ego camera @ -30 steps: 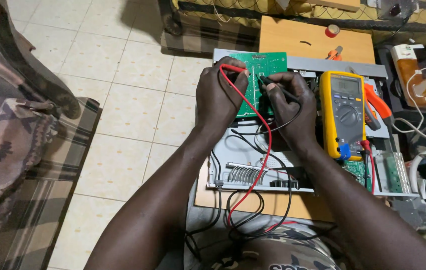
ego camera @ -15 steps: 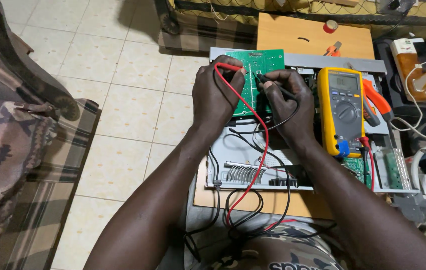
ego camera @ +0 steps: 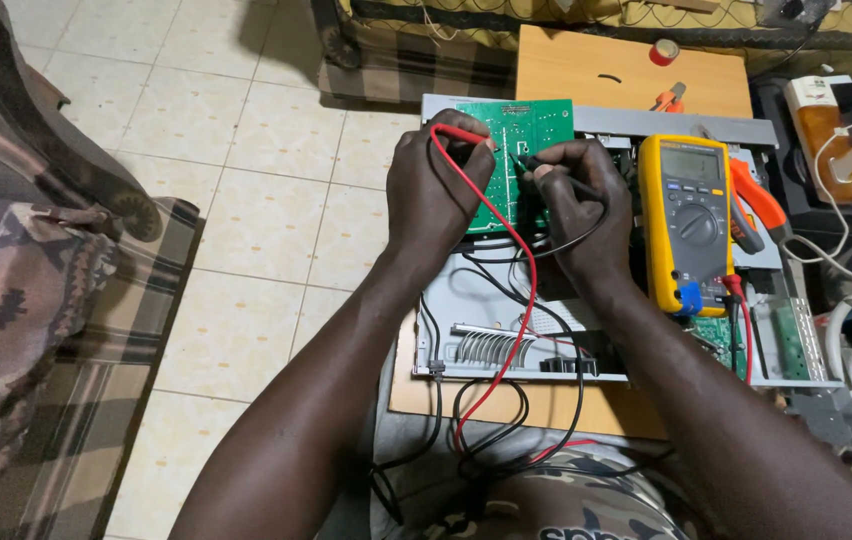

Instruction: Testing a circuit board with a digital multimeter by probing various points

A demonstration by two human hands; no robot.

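My left hand (ego camera: 438, 190) grips a red test probe (ego camera: 461, 134) whose tip rests on a green circuit board (ego camera: 526, 135). My right hand (ego camera: 581, 205) holds a black test probe (ego camera: 536, 168) pressed to the same board. The board stands tilted up inside an open grey metal chassis (ego camera: 596, 115). A yellow multimeter (ego camera: 686, 220) lies just right of my right hand. Its red lead (ego camera: 516, 310) and black lead (ego camera: 576, 400) loop down over the chassis toward my lap.
A wooden board (ego camera: 626, 70) carries a roll of red tape (ego camera: 663, 52) at the back. Orange-handled pliers (ego camera: 761, 200) lie right of the meter. A white power strip (ego camera: 826, 130) and cables crowd the far right. Patterned fabric (ego camera: 36, 300) covers the left; tiled floor (ego camera: 266, 200) between.
Both hands stay on the board with the probes; the view has shifted slightly, and the probe tips have barely moved.
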